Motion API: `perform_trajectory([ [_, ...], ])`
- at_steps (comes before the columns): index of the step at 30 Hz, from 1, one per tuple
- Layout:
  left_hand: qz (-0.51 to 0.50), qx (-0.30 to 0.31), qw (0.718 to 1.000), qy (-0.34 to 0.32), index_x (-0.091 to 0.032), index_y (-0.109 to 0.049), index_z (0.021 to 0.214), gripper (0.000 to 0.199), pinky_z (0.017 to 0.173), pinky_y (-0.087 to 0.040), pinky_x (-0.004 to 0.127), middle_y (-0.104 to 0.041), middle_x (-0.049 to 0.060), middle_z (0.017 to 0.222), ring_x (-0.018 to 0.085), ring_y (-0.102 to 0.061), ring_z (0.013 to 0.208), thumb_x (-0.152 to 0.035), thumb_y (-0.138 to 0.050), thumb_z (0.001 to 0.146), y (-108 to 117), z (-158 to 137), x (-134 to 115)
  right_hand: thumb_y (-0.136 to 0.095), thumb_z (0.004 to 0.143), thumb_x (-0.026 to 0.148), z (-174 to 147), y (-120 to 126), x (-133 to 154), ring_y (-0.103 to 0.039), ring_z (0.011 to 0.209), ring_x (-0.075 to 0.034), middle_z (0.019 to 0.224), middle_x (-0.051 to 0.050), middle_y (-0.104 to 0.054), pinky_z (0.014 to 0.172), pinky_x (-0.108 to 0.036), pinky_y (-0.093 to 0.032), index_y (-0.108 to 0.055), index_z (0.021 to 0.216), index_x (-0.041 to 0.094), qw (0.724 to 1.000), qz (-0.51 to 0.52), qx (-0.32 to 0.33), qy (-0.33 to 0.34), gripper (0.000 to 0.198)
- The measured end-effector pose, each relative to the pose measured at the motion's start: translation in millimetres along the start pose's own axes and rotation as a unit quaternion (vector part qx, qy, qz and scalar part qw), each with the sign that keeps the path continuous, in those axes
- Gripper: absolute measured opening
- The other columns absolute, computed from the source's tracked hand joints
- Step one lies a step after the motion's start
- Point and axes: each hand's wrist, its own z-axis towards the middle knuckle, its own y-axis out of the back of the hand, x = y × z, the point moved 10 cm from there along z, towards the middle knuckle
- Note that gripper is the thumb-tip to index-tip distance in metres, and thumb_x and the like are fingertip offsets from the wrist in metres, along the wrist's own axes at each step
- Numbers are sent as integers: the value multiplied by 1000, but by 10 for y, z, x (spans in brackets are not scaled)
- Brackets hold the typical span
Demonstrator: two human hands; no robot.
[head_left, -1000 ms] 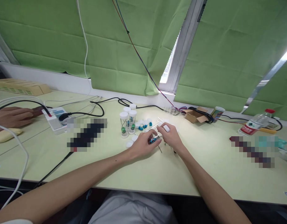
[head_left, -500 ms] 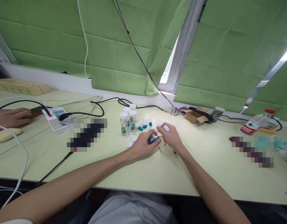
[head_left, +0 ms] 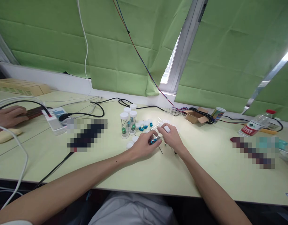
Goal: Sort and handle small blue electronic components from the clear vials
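My left hand (head_left: 144, 145) is closed around a clear tube (head_left: 155, 140) that has something blue inside. Close beside it, my right hand (head_left: 172, 137) pinches a white cap (head_left: 166, 128) near the tube's upper end; whether cap and tube touch, I cannot tell. Several capped clear vials (head_left: 124, 123) with green or blue pieces inside stand upright beyond my left hand. Small blue parts (head_left: 145, 127) lie behind my fingers, and loose white caps (head_left: 129, 145) rest beside my left wrist. A thin dark rod (head_left: 160, 150) sticks out below my left fingers.
At the left are a white power strip (head_left: 55, 120), cables and another person's hand (head_left: 11, 115). An open cardboard box (head_left: 196, 115), a patterned can (head_left: 218, 114) and a bottle with a red cap (head_left: 256, 123) stand to the right. Blurred dark items (head_left: 88, 136) lie on the table (head_left: 204, 168).
My hands stay in nearly the same place, still holding the tube and the cap. The other person's hand at the left has shifted slightly left.
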Motion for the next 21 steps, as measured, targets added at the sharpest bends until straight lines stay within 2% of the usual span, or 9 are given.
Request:
perform_trajectory([
  [21,-8,-2,1000,-1,-20,-62,97,31,54,-32,26,-49,-4,60,12,-42,56,-49,-55,88,-2,3,5,-60,79,42,3,1,-10,-39,43,-11,45,8,-41,48,-23,-34,-54,70,21,1000,1,0,0,24],
])
